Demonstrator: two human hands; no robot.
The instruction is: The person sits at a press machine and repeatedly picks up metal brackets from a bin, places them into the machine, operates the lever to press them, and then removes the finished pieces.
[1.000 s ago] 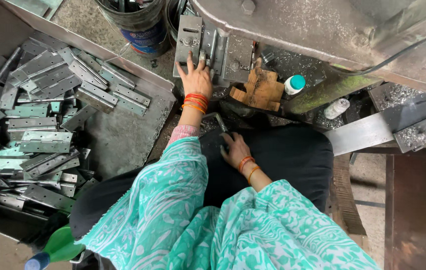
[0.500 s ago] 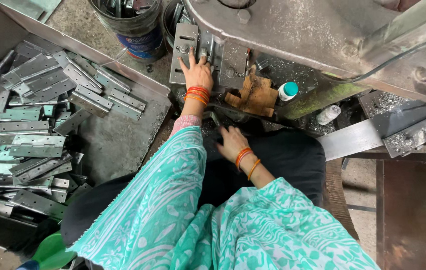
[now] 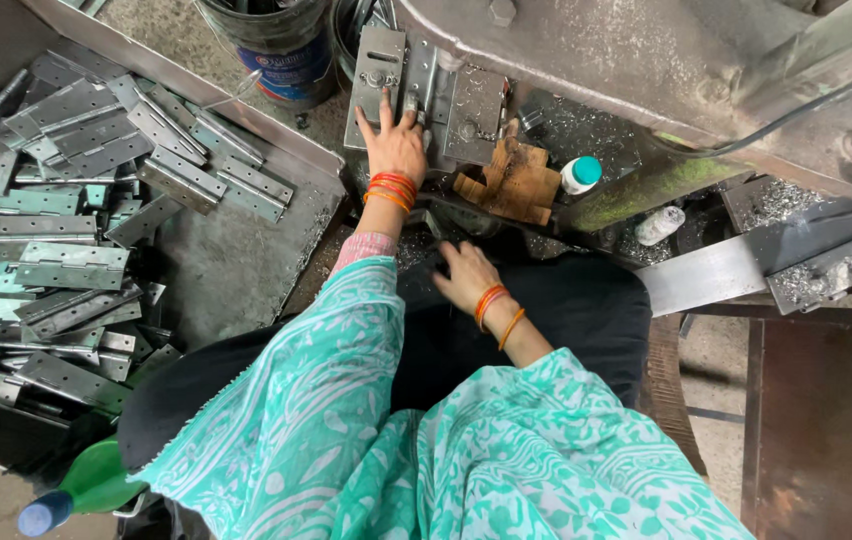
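You are pressing your left hand (image 3: 396,140) flat, fingers (image 3: 386,105) spread and gripping nothing, on the hinge plate (image 3: 376,85) seated in the press fixture (image 3: 446,95); keep it square and your fingertips off the punch. Left of those fingers, hinge plates are piling in a metal tray (image 3: 236,270). Your right hand (image 3: 466,275) is resting loosely open on your lap, empty. Right of it, metal shavings are littering the machine bed (image 3: 776,200).

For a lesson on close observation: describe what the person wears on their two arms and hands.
Left hand and right hand are bare and ungloved. Each wrist carries stacked red and orange bangles. The sleeves are loose turquoise fabric with a white leafy print; a pink cuff edge shows on the left.
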